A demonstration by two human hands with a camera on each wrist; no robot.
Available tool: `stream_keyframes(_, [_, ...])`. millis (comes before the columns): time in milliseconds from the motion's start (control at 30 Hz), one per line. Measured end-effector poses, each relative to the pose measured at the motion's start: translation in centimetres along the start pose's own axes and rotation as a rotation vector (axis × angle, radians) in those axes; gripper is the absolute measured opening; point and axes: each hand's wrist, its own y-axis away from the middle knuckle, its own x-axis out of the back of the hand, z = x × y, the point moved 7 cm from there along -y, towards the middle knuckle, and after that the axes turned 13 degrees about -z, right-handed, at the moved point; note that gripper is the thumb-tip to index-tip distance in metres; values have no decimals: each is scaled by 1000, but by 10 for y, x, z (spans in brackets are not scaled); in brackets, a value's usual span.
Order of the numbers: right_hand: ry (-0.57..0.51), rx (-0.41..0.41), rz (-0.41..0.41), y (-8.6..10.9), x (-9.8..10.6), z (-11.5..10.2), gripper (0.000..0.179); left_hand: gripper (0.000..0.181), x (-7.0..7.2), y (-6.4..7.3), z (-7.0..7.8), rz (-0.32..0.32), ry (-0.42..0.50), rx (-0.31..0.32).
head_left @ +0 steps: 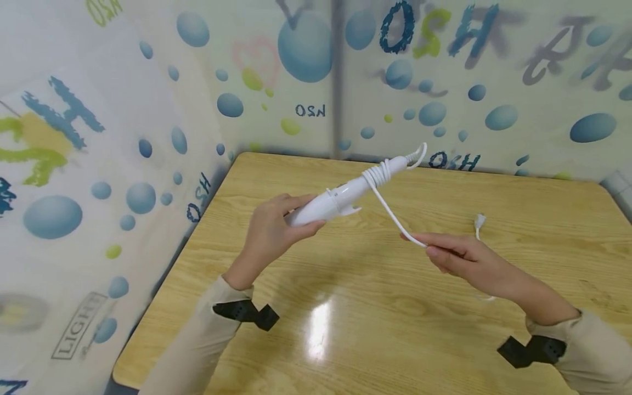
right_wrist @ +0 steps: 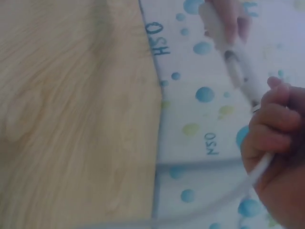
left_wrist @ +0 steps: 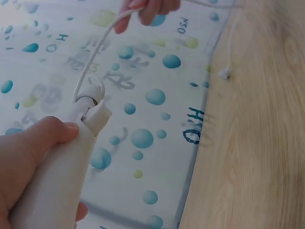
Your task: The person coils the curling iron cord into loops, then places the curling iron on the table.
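Observation:
My left hand grips a white curling iron by its thick end, thumb along one side. The iron is tilted up to the right above the table, its small lever sticking out below. Several turns of white cord are wound round its thinner end. From there the cord runs down taut to my right hand, which pinches it between thumb and fingers. In the right wrist view the fingers curl round the cord. Past this hand the cord trails to a plug over the table.
A wood-grain table spreads beneath both hands. Walls covered with printed sheeting stand along its back and left edges. Black wrist mounts sit on both sleeves.

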Motion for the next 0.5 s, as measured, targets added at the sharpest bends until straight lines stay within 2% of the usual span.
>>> stream_keyframes(133, [-104, 55, -31, 4, 1, 12, 46, 41, 5, -1, 1, -17, 159, 16])
stream_keyframes(233, [-172, 63, -58, 7, 3, 20, 44, 40, 5, -1, 2, -54, 294, 30])
stream_keyframes(367, [-247, 64, -85, 11, 7, 29, 41, 38, 3, 1, 9, -134, 482, 50])
stream_keyframes(500, [-294, 66, -78, 11, 13, 38, 42, 38, 0, 3, 21, -224, 611, 53])
